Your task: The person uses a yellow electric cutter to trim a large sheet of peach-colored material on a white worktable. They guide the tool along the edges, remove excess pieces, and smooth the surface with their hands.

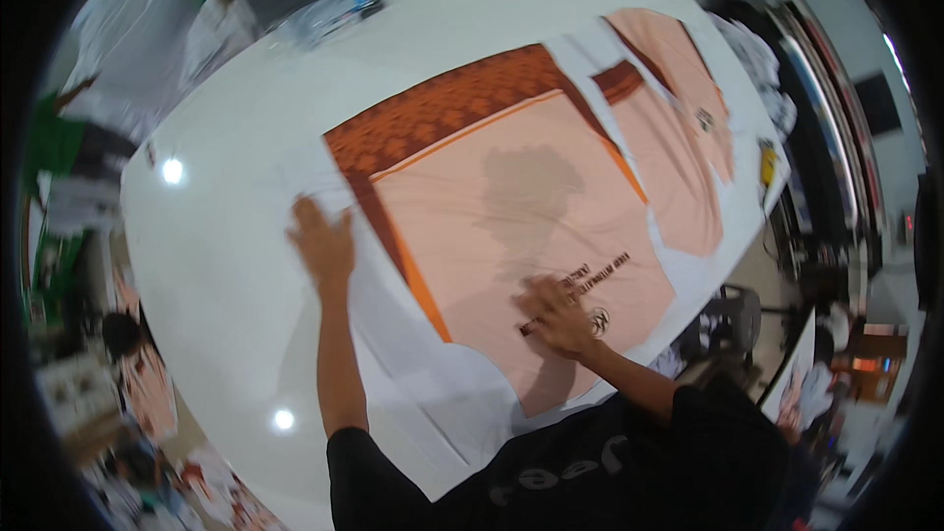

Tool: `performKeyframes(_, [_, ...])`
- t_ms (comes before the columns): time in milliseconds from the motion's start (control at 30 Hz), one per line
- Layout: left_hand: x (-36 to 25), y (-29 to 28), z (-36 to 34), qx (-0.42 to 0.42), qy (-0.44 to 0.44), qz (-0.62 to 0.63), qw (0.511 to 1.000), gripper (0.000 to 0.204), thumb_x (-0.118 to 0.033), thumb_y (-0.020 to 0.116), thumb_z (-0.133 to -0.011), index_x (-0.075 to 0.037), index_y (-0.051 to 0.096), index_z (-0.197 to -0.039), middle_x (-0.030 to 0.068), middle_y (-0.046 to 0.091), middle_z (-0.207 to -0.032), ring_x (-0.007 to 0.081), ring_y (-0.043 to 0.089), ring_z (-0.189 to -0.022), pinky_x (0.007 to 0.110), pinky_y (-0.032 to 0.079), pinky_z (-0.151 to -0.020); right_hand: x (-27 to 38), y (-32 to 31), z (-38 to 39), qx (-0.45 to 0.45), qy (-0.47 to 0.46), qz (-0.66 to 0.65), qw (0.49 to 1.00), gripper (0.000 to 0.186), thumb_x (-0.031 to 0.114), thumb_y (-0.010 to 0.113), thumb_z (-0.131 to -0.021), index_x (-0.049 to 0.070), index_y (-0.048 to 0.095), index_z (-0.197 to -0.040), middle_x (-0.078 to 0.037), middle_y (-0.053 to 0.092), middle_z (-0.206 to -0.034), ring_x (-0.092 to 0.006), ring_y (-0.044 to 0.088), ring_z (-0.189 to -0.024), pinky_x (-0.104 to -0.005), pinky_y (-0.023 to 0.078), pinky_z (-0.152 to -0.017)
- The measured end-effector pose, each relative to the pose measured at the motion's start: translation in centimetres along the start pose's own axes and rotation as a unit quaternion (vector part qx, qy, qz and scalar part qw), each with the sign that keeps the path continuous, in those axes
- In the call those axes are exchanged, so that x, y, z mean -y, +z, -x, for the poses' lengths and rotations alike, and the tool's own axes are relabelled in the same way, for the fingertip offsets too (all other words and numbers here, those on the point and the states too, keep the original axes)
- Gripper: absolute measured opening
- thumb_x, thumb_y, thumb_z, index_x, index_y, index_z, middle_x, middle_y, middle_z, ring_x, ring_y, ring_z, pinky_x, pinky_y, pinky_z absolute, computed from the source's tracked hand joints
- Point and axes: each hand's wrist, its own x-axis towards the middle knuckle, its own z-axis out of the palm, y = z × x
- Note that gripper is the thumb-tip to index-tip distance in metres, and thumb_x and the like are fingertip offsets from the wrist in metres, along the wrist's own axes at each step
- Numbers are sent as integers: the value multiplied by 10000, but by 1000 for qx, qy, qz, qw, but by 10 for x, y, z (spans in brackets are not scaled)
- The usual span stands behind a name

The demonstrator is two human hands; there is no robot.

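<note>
A large peach fabric panel (462, 246) with a patterned brown-orange band along its far edge and orange side stripes lies spread on the white table. White cloth (393, 344) borders it on the left. My left hand (324, 241) rests with fingers spread at the white cloth's left edge, beside the panel's dark stripe. On the panel's near part, over some dark printing, my right hand (559, 318) lies flat, slightly blurred, its fingers stretched out. Neither hand holds anything.
Smaller peach pieces (669, 138) lie to the right of the panel on the white table (226, 265). A clear plastic bag (334, 15) sits at the far left edge. A yellow tool (767, 162) is at the right edge. A dark chair (728, 320) stands beyond the near right side.
</note>
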Motion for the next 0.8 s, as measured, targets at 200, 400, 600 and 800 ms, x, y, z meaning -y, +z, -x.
performKeyframes(200, [114, 18, -79, 11, -8, -101, 995, 842, -622, 374, -1175, 3, 321, -1736, 155, 262, -1851, 312, 226, -1719, 665, 258, -1328, 138, 39, -40, 76, -142, -64, 985, 587, 557, 427, -1173, 328, 447, -1713, -98, 264, -1855, -358, 208, -1709, -699, 184, -1330])
performKeyframes(400, [232, 9, -146, 99, -81, -209, 969, 835, -665, 275, -1175, -107, 209, -1793, 56, 141, -1892, 340, 158, -1733, 794, 121, -1306, 241, 55, -122, 15, -131, -120, 984, 595, 516, 409, -1186, 260, 423, -1723, -122, 244, -1854, -346, 215, -1704, -690, 230, -1316])
performKeyframes(600, [222, -10, -107, -77, -171, -156, 970, 957, -763, 244, -1137, -68, 190, -1793, 156, 187, -1872, 358, 194, -1725, 769, 177, -1307, 274, 26, -155, -29, -140, -178, 974, 638, 558, 459, -1153, 312, 384, -1736, -115, 233, -1856, -346, 212, -1704, -680, 221, -1326])
performKeyframes(800, [190, 3, 161, -47, -127, -192, 972, 881, -649, 274, -1187, -26, 141, -1794, 179, 173, -1872, 372, 193, -1725, 697, 247, -1314, 147, -15, -80, 106, -99, -143, 979, 616, 538, 446, -1156, 382, 375, -1747, -108, 202, -1874, -337, 117, -1737, -674, 13, -1364])
